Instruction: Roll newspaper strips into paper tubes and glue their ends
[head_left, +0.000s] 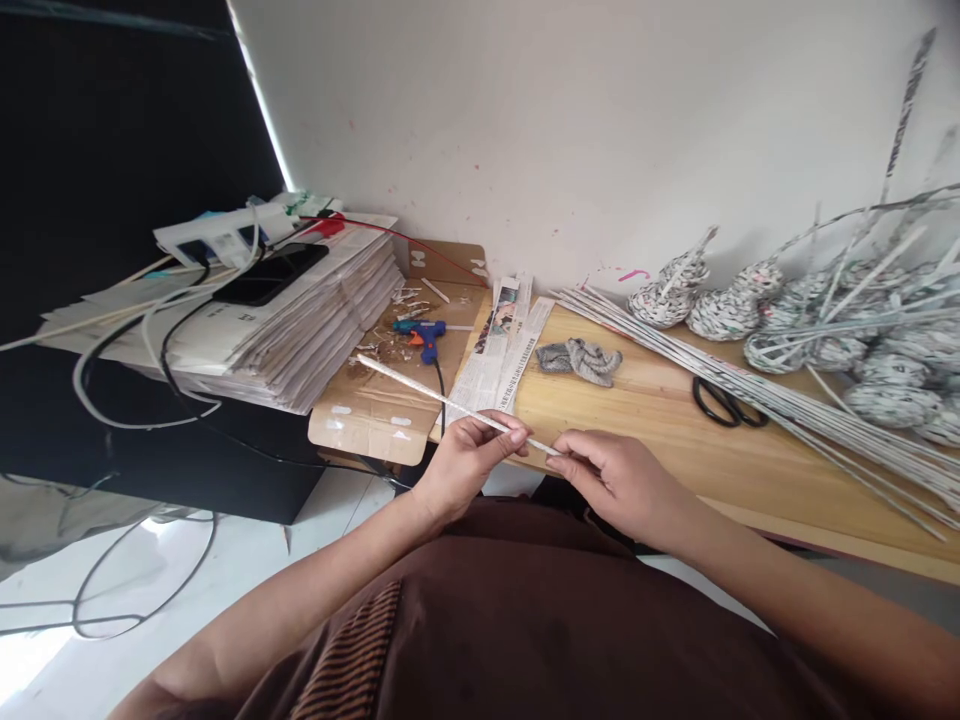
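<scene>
A thin rolled newspaper stick (412, 383) slants across in front of me, its far end up to the left over the cardboard. My left hand (476, 455) pinches it between thumb and fingers partway along. My right hand (611, 475) grips its near end, close beside the left. Both hands are held just above the table's front edge. Beyond them lie flat strips of newspaper (517, 350) and a crumpled grey cloth (579, 360). A blue glue gun (426, 338) rests on the cardboard (375, 420), near the stick.
At left stands a tall stack of paper (322, 330) with a phone (271, 274), a power strip (217, 238) and cables on it. Rightward lie a bundle of paper sticks (720, 385), black-handled scissors (727, 402) partly beneath it, and several woven paper gourd shapes (726, 314) along the wall.
</scene>
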